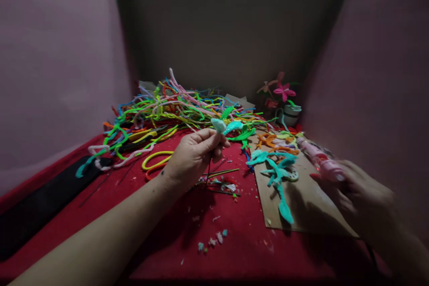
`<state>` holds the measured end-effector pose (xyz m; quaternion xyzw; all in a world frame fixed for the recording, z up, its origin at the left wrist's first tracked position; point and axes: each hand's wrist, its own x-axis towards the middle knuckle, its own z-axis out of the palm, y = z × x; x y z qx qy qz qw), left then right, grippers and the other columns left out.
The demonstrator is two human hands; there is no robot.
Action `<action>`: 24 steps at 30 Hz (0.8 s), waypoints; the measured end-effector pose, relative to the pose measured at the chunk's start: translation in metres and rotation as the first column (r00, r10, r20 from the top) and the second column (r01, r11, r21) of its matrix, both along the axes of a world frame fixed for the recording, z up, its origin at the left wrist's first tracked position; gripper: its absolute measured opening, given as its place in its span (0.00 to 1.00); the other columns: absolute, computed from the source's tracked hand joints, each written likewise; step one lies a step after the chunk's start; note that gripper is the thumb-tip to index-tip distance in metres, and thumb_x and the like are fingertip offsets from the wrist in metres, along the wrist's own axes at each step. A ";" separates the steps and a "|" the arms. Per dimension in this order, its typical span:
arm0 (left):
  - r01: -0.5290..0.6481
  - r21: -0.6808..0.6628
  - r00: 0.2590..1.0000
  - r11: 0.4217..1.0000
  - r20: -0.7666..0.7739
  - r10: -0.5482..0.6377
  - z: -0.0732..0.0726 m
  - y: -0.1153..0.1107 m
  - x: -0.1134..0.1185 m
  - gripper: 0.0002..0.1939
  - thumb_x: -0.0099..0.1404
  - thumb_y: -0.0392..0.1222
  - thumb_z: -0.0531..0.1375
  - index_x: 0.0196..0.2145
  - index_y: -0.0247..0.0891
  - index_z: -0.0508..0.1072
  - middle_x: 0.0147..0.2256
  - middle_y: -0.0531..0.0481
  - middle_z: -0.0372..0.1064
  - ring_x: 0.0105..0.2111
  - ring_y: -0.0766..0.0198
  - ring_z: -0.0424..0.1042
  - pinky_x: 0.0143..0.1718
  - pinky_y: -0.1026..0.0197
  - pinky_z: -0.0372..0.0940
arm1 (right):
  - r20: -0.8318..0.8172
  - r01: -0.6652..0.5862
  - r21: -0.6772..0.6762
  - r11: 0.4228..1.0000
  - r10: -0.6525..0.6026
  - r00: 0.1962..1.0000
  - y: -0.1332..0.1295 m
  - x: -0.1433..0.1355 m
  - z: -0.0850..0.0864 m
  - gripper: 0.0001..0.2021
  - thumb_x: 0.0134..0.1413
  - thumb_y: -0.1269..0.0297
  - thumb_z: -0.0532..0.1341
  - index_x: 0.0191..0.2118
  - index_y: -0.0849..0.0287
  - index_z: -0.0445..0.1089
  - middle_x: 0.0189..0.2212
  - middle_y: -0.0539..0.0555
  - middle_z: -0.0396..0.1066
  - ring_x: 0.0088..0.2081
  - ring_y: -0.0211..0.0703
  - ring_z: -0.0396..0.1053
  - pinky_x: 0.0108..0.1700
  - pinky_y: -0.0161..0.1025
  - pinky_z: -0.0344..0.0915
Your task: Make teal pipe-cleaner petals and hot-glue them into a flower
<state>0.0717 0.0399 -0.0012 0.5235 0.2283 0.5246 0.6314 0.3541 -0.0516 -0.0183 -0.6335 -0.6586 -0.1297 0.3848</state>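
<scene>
My left hand (197,152) pinches a turquoise pipe-cleaner leaf piece (219,125) over the middle of the table, its fuzzy petals sticking up past the fingertips. A thin dark stem hangs below those fingers. On the right, my right hand (358,192) is wrapped round a pink hot glue gun (320,158), whose nozzle points up and to the left, over the cardboard. Between the two hands, several turquoise pipe-cleaner leaves (278,172) lie joined together on the cardboard sheet (311,205).
A heap of coloured pipe cleaners (187,107) spreads across the back. Yellow-handled pliers (144,135) and yellow-and-red scissors (156,161) lie left of centre. A pink flower (284,92) stands in a small pot (291,115) at the back right. Scraps (212,241) dot the red cloth (234,263).
</scene>
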 end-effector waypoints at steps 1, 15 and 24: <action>-0.005 -0.008 1.000 1.000 -0.008 0.005 0.001 -0.001 0.000 0.09 0.57 0.41 0.59 0.27 0.31 0.72 0.25 0.49 0.66 0.21 0.74 0.59 0.23 0.68 0.54 | 0.112 0.067 -0.003 0.998 -0.066 0.992 -0.005 0.013 -0.003 0.13 0.48 0.57 0.58 0.38 0.57 0.69 0.38 0.62 0.70 0.39 0.54 0.69 0.38 0.43 0.64; 0.086 -0.066 0.996 0.994 0.041 -0.084 0.002 -0.006 0.004 0.08 0.56 0.39 0.60 0.27 0.30 0.71 0.27 0.48 0.68 0.21 0.74 0.60 0.24 0.69 0.56 | 0.342 0.268 -0.361 0.893 -0.140 0.929 -0.011 0.060 -0.017 0.19 0.50 0.58 0.52 0.45 0.62 0.65 0.39 0.62 0.65 0.40 0.55 0.66 0.38 0.46 0.63; 0.335 -0.092 0.939 0.938 0.111 -0.325 0.008 -0.023 0.004 0.10 0.60 0.38 0.55 0.28 0.28 0.72 0.22 0.49 0.64 0.20 0.74 0.58 0.22 0.69 0.52 | -0.776 -0.585 -0.026 0.811 0.352 0.523 0.017 -0.069 0.028 0.19 0.45 0.61 0.62 0.45 0.56 0.65 0.31 0.53 0.69 0.30 0.39 0.67 0.29 0.36 0.65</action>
